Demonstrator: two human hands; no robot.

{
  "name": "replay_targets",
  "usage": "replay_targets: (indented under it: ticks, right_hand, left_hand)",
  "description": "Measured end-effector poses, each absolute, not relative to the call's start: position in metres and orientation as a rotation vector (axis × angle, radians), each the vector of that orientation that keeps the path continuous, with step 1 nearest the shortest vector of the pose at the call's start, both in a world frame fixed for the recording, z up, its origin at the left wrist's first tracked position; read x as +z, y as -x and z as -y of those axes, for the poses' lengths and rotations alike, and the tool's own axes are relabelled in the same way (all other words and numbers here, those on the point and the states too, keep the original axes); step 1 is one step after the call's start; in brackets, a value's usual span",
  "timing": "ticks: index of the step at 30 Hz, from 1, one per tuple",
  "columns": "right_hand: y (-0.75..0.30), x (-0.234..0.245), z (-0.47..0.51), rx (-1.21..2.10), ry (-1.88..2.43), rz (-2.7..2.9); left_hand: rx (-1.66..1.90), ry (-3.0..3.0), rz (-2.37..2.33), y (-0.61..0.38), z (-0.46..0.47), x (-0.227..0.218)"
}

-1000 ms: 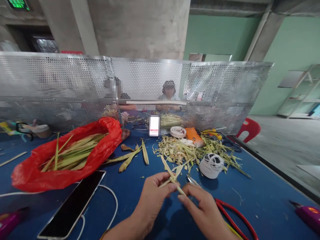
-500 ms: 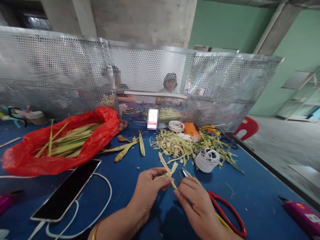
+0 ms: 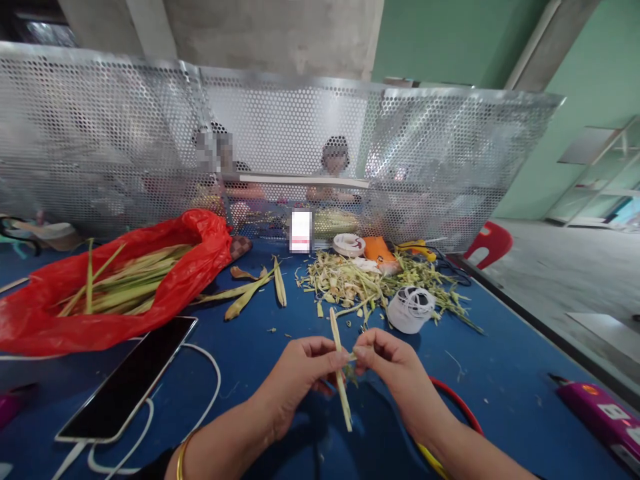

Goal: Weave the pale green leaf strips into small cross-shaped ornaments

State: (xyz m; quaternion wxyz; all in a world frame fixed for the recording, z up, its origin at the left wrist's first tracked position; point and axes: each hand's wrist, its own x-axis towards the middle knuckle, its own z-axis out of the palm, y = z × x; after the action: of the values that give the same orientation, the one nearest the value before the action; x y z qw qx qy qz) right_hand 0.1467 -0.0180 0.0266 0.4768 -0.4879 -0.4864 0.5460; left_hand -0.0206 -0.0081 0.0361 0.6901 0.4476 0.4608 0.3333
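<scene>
My left hand (image 3: pixel 305 367) is closed on a pale green-yellow leaf strip (image 3: pixel 343 393), which stands nearly upright between thumb and fingers. My right hand (image 3: pixel 383 357) pinches a short end of leaf close beside the left thumb; whether it belongs to the same strip I cannot tell. Under the right forearm shows a tool's red and yellow handle (image 3: pixel 463 407), its other end hidden. Ahead of the hands lies a heap of leaf scraps (image 3: pixel 345 283), and a few loose leaf strips (image 3: pixel 280 283) are left of it.
A red plastic bag (image 3: pixel 125 333) full of long leaves is at left, near a phone (image 3: pixel 127 380) with a white cable. A white tub (image 3: pixel 411 311), tape roll (image 3: pixel 349 245) and orange packet (image 3: pixel 379 252) stand around the scraps. A perforated metal screen (image 3: pixel 290 120) closes the back.
My right hand has shifted up and now pinches leaf beside my left hand. The leaf strip has turned more upright. The metal tool tip by the right hand no longer shows.
</scene>
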Motion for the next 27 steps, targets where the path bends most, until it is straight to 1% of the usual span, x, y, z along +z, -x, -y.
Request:
replay_targets:
  ticks: [8, 11, 14, 18, 20, 23, 24, 25, 26, 27]
  right_hand:
    - [-0.153, 0.024, 0.014, 1.001, 1.299, 1.475]
    - [-0.153, 0.026, 0.015, 0.995, 1.241, 1.576]
    - [-0.150, 0.023, 0.017, 1.027, 1.237, 1.565]
    - [-0.151, 0.019, 0.017, 0.825, 1.206, 1.629]
    - [-0.155, 0.022, 0.018, 0.575, 1.198, 1.686]
    - [-0.163, 0.032, 0.026, 0.068, 1.147, 1.751]
    - [-0.163, 0.035, 0.030, -0.034, 1.086, 1.801]
    - [-0.163, 0.037, 0.033, -0.067, 1.016, 1.849]
    - [-0.160, 0.037, 0.037, -0.013, 0.982, 1.912]
    - [-0.157, 0.036, 0.039, 0.110, 1.007, 1.969]
  left_hand:
    - [0.742, -1.101, -1.146, 0.015, 0.009, 0.038]
    - [0.663, -1.147, -1.100, 0.013, 0.011, 0.036]
    - [0.577, -1.179, -1.008, 0.012, 0.014, 0.031]
    - [0.527, -1.214, -1.010, 0.012, 0.014, 0.028]
    - [0.591, -1.128, -1.045, 0.011, 0.013, 0.028]
    - [0.794, -0.904, -1.075, 0.011, 0.011, 0.026]
    - [0.871, -0.842, -1.056, 0.011, 0.010, 0.025]
    - [0.944, -0.793, -1.020, 0.010, 0.009, 0.025]
    - [1.013, -0.749, -0.977, 0.010, 0.008, 0.024]
    - [1.068, -0.710, -0.936, 0.010, 0.008, 0.024]
